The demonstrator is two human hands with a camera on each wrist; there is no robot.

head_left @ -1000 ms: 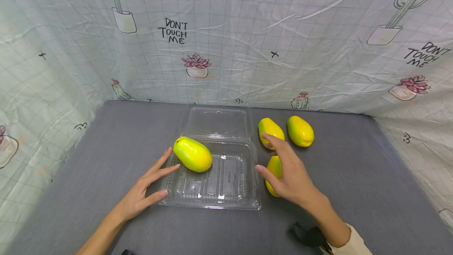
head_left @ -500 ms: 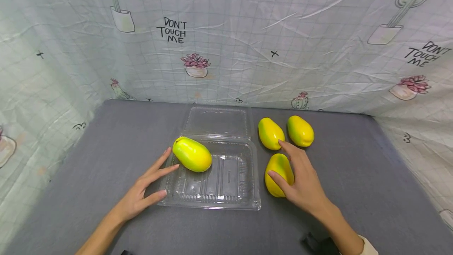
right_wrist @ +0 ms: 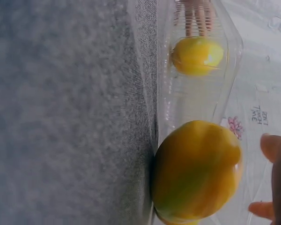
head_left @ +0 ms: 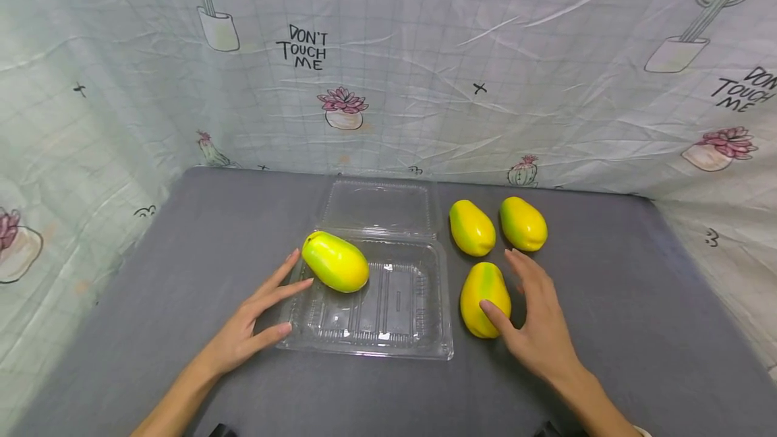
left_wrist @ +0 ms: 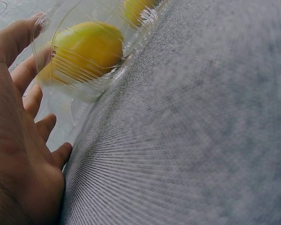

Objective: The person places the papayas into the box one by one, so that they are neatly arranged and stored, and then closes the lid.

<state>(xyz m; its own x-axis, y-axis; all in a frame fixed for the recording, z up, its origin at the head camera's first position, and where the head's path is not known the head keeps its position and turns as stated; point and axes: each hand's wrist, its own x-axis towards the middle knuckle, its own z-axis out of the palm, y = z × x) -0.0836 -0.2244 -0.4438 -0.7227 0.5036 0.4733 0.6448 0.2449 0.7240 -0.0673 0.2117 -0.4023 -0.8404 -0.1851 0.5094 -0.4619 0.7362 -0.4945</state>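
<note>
A clear plastic clamshell container lies with its lid folded back. One yellow-green mango rests at the left inside its base. Against the container's left rim, my left hand has its fingers spread, tips at the edge. In the left wrist view, the thumb and forefinger stand at the clear plastic wall. To the right of the container lies another mango. My right hand hovers at that mango's right side, thumb overlapping it in the head view, fingers loosely bent and holding nothing.
Two more mangoes, one nearer the container and one farther right, lie toward the back of the grey table. A printed cloth hangs behind and along both sides.
My right hand has moved right, away from the container's right edge, to the side of the front mango. The left hand keeps its place at the rim. The head view has shifted slightly.
</note>
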